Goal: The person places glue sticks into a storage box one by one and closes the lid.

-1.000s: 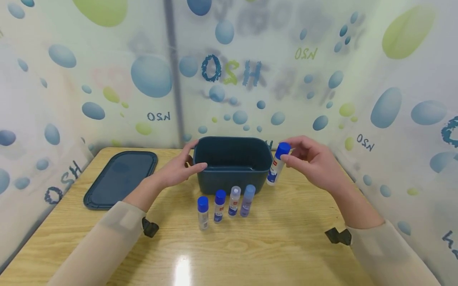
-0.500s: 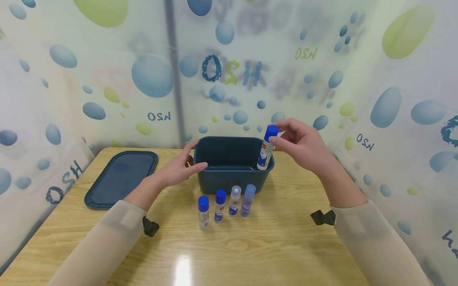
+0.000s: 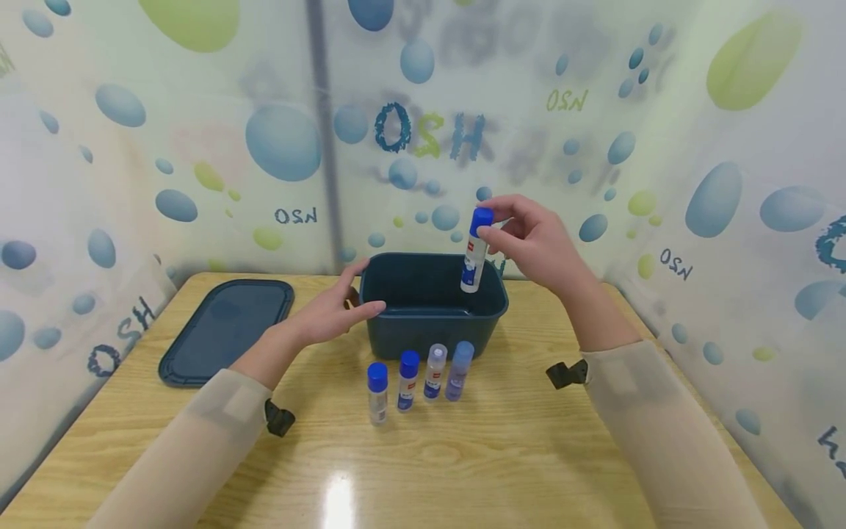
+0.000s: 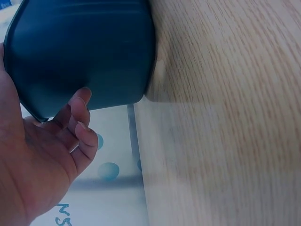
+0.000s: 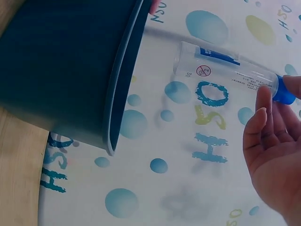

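Observation:
My right hand pinches a glue stick by its blue cap. The stick tilts slightly over the right part of a dark blue bin, its lower end at the level of the opening. In the right wrist view the clear barrel of the glue stick is apart from the bin's rim. My left hand holds the bin's left end, thumb over the front rim and a finger at the back corner. In the left wrist view the other fingers curl by the outer wall. The bin's floor is partly hidden.
Several more sticks stand upright in a row before the bin: two with dark blue caps, a clear-capped one and a light-blue one. A dark lid lies at left on the wooden table. Printed curtains surround it.
My right hand has lifted the glue stick and carried it leftward, from beside the bin's right end to above its opening. The left hand and the standing sticks have stayed in place.

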### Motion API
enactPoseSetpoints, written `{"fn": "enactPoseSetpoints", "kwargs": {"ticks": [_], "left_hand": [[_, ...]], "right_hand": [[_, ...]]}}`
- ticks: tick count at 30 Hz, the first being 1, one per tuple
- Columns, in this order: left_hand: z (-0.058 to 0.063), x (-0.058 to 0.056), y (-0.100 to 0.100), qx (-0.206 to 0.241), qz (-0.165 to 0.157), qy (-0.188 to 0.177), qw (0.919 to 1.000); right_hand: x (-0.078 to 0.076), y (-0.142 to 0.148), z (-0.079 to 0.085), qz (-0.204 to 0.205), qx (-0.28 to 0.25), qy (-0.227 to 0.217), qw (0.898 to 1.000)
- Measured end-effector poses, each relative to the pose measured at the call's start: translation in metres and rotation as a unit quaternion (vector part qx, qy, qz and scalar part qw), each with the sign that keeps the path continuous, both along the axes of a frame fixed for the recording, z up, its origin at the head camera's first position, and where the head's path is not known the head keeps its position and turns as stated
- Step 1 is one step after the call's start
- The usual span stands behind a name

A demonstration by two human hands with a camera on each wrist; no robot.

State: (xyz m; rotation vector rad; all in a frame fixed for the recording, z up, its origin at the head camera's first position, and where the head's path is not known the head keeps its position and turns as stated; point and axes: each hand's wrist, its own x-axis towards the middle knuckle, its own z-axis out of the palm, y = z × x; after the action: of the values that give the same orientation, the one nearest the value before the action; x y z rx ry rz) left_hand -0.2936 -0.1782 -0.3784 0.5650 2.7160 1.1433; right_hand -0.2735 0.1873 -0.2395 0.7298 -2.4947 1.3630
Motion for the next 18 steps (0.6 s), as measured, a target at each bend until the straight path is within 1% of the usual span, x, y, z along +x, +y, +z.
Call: {"fn": "enactPoseSetpoints", "kwargs": {"ticks": [4, 10, 14, 18], "left_hand": [[0.0, 0.0, 0.0, 0.001, 0.0, -0.002, 1.0], [-0.001, -0.001, -0.001, 0.002, -0.002, -0.003, 1.0], [-0.001, -0.001, -0.001, 0.001, -0.002, 0.0, 1.0], [0.0, -0.001, 0.0, 0.0, 0.0, 0.002, 1.0]], "right_hand": [[-0.015, -0.005, -0.006, 0.009, -0.004, -0.008, 1.0], [-0.034, -0.017, -0.018, 0.002, -0.005, -0.028, 1.0], [-0.045, -0.025, -0.027, 0.009, -0.002, -0.045, 0.999], [-0.053, -0.032, -0.038, 0.017, 0.012, -0.061, 0.998]]}}
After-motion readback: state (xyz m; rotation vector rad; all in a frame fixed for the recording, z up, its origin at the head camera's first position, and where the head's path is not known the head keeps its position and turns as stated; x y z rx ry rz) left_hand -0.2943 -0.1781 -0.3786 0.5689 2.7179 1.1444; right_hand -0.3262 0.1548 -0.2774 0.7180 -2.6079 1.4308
